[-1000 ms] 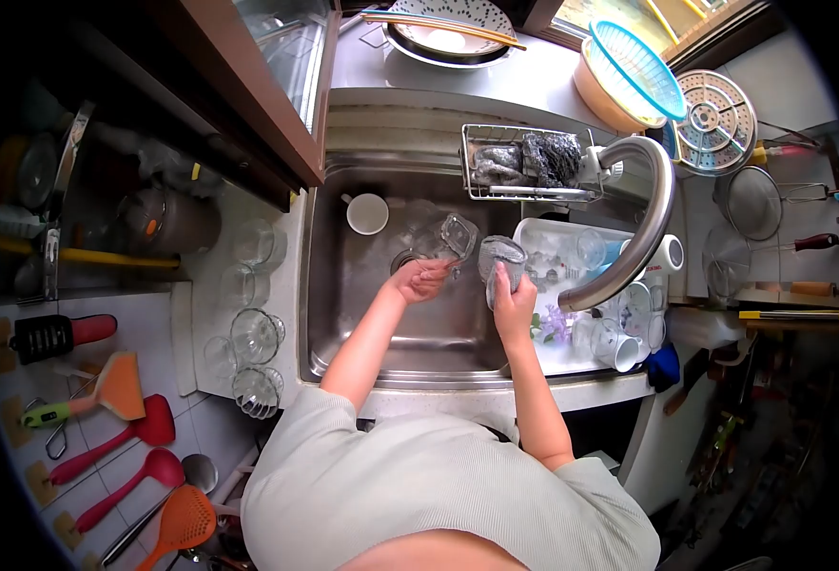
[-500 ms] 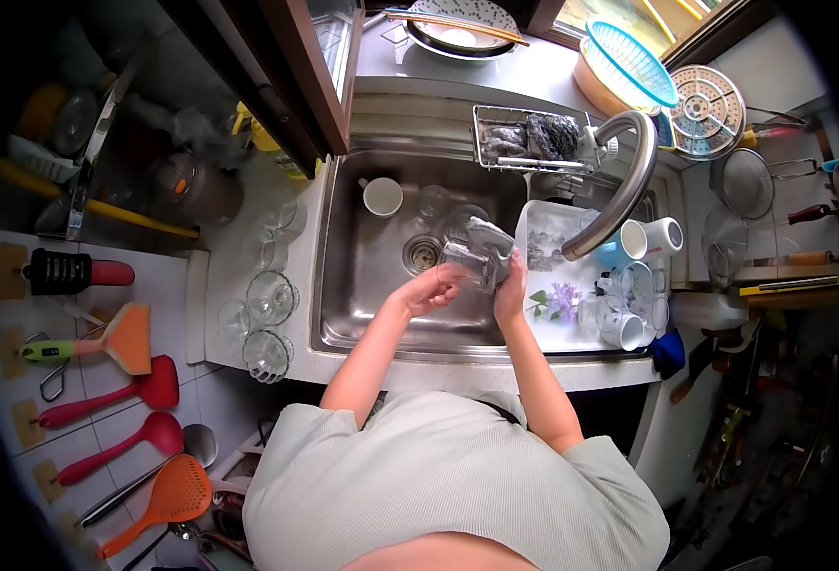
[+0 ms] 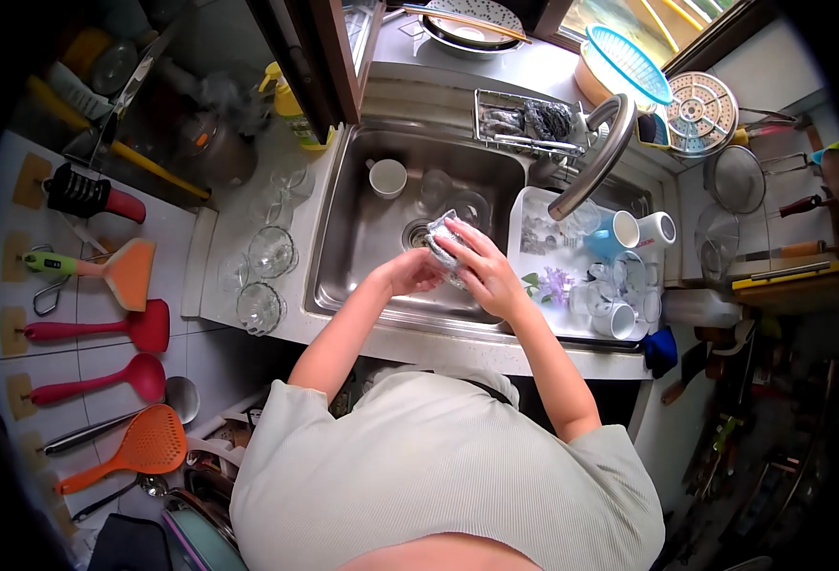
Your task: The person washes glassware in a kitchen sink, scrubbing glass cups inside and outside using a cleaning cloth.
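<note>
A crumpled grey scrubbing cloth sits between both hands, over the stainless-steel sink. The right hand grasps it; the left hand curls close beside, its grip unclear from here. Beyond them is a white handled mug; rightward, a white floral tray.

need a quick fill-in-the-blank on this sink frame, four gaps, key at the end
1. Of the left hand and the right hand, the one with its fingers over the top of the grey cloth is the ____ one.
2. The mug lying in the sink is ____ in colour.
3. The pump bottle near the sink's far left corner has a ____ top.
4. The slotted skimmer at the picture's left is ____.

Missing words: right; white; yellow; orange.
</note>
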Demonstrator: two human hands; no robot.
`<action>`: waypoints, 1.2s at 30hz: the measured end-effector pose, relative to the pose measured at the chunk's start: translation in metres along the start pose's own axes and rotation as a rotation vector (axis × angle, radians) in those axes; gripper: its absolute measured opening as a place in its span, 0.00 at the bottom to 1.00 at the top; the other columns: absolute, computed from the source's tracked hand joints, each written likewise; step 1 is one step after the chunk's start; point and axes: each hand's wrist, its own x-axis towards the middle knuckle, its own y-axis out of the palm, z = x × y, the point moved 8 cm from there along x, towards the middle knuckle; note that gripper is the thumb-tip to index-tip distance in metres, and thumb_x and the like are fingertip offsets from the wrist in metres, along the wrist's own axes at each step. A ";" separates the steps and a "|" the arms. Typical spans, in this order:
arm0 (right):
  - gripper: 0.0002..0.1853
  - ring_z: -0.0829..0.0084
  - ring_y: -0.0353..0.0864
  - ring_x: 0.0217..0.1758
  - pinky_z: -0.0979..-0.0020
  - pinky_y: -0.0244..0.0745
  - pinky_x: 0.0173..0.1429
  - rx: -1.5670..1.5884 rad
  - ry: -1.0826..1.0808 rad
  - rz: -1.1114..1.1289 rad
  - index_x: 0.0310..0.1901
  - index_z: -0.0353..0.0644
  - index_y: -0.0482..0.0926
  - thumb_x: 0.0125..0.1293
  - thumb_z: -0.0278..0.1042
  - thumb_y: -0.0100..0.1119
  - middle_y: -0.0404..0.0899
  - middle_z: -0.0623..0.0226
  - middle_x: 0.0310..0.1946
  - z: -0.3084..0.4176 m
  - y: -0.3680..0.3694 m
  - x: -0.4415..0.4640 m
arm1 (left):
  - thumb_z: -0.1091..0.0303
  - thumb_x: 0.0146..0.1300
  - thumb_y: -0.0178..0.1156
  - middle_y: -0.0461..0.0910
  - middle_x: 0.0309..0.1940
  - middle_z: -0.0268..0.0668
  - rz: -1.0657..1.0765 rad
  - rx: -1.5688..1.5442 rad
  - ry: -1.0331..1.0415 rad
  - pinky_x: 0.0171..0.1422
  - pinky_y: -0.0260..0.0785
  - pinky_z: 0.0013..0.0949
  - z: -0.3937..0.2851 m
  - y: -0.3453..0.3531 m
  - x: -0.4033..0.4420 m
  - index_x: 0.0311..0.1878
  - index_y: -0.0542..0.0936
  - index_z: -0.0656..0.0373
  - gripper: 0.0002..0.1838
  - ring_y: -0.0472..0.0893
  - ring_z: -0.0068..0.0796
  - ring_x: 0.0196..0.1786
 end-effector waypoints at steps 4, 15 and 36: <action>0.22 0.56 0.67 0.54 0.62 0.62 0.58 0.120 0.018 0.097 0.47 0.38 0.70 0.45 0.25 0.46 0.68 0.55 0.50 0.001 0.005 0.007 | 0.57 0.62 0.45 0.65 0.14 0.27 0.163 0.109 -0.084 0.12 0.48 0.14 0.013 -0.004 0.007 0.25 0.72 0.57 0.16 0.60 0.13 0.11; 0.09 0.86 0.66 0.28 0.80 0.64 0.33 0.761 0.587 0.016 0.30 0.36 0.74 0.54 0.34 0.52 0.72 0.76 0.25 -0.111 0.044 -0.020 | 0.61 0.64 0.38 0.67 0.14 0.34 0.211 -0.104 -0.105 0.09 0.50 0.13 0.035 0.025 0.006 0.44 0.70 0.66 0.18 0.61 0.15 0.10; 0.18 0.81 0.66 0.26 0.76 0.64 0.34 0.919 0.482 -0.456 0.29 0.40 0.72 0.65 0.47 0.43 0.71 0.75 0.23 -0.108 0.016 -0.017 | 0.62 0.47 0.62 0.71 0.43 0.39 0.098 -0.180 0.361 0.51 0.70 0.44 -0.015 0.032 -0.010 0.60 0.60 0.55 0.36 0.74 0.33 0.46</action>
